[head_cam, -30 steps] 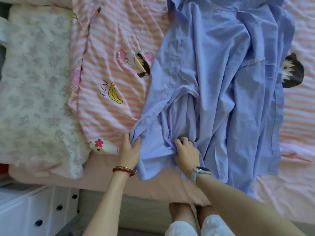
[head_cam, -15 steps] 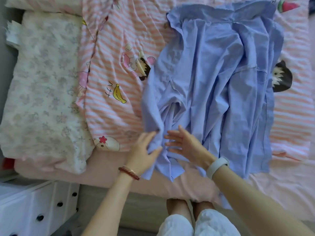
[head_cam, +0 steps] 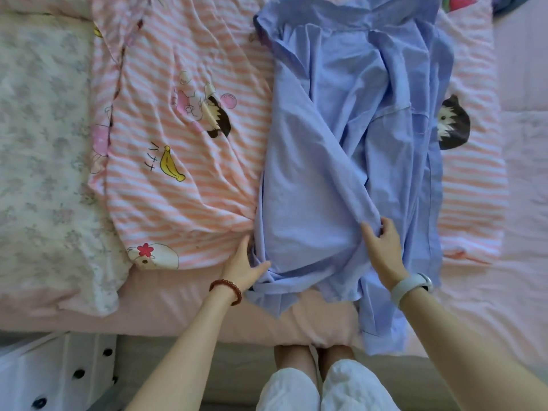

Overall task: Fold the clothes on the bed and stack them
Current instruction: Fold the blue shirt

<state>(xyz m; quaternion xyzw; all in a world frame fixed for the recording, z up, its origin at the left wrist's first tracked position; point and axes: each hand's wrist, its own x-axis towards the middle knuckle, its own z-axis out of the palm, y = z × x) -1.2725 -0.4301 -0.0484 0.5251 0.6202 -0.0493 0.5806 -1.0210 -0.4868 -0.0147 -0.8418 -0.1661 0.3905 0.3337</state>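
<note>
A home bedroom: a bed [head_cam: 184,310] with a pink sheet, a striped cartoon-print quilt [head_cam: 189,179], a floral pillow [head_cam: 44,161], and white drawers [head_cam: 53,372] standing beside the bed.

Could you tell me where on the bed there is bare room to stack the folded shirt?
Bare pink sheet lies right of the striped quilt, and a strip below it. The middle is crowded: the blue shirt covers it, both hands at its hem.

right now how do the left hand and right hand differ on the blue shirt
The left hand lies nearly flat, fingers straight, against the left edge of the blue shirt; the right hand curls and pinches a fold further right. The left wrist wears a red bracelet, the right a white watch. Both touch the shirt's near end.
</note>
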